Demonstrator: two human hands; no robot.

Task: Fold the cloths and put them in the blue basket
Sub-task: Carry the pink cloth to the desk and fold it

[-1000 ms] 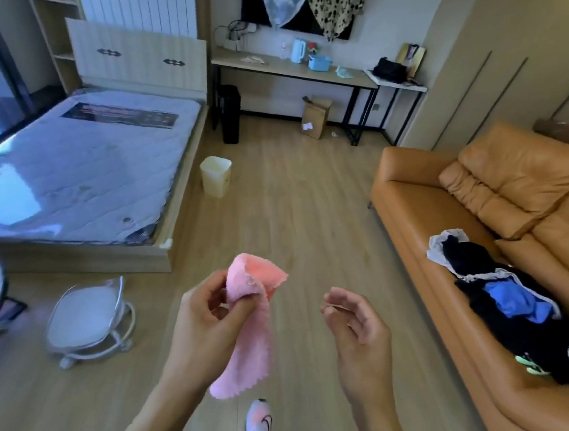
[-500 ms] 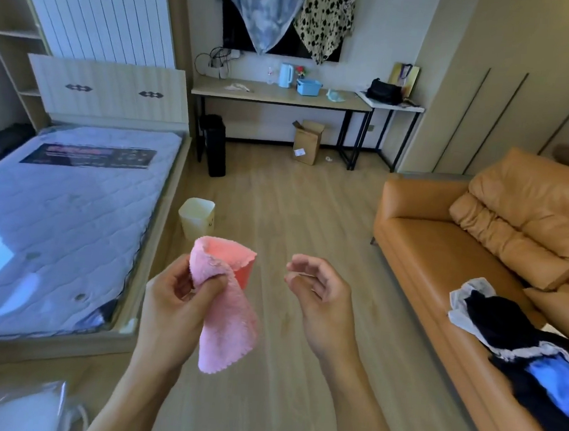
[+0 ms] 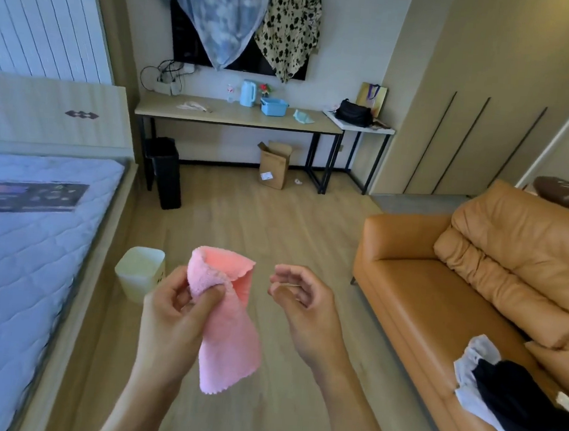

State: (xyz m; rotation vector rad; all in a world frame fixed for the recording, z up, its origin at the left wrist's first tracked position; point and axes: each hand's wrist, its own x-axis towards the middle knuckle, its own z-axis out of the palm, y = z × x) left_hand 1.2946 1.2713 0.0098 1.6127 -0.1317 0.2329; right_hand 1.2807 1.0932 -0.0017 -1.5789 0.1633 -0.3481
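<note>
Pink cloth (image 3: 228,334) pinched between left hand (image 3: 170,322) thumb and fingers, hanging unfolded. Right hand (image 3: 306,306) loosely curled, empty. Grip unchanged, but view now nearer desk (image 3: 236,116) and blue basket (image 3: 274,106): likely approaching, fold pending.

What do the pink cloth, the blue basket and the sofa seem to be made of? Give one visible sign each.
Pink cloth: fluffy microfibre or fleece, likely; fuzzy nap, scalloped edge. Blue basket: probably plastic; smooth, rigid, evenly coloured. Sofa: leather or imitation; smooth orange skin with soft sheen and creases.
</note>
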